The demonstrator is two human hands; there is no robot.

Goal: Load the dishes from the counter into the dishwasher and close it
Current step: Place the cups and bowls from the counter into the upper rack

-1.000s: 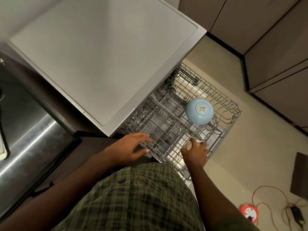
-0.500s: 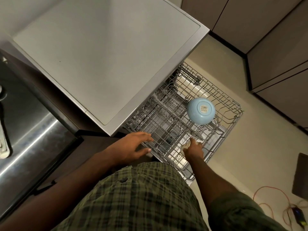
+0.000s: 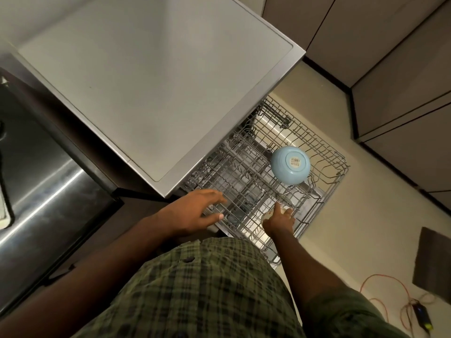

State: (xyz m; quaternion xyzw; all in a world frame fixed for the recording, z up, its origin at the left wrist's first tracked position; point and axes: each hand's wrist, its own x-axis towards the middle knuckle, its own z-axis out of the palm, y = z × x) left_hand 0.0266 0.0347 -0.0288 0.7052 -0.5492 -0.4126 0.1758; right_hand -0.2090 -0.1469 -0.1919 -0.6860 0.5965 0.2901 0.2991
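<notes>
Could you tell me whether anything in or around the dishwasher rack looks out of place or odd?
Nothing looks damaged or spilled. The blue bowl sits upside down in the rack, fine for washing, though a barcode sticker remains on its base. An orange cable lies loose on the floor nearby.

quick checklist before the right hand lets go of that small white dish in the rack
1. Rack pulled out far enough to load: ok, the dishwasher rack sticks out well past the counter edge.
2. Small white dish low in the rack: ok, it sits among the wires near the front.
3. Dish settled on the tines: cannot tell, the right hand covers most of it.
4. Clear of the blue bowl: ok, the bowl lies upside down further back, apart from the dish.
5. Left hand out of the way: ok, it rests open at the rack's near left edge.
</notes>
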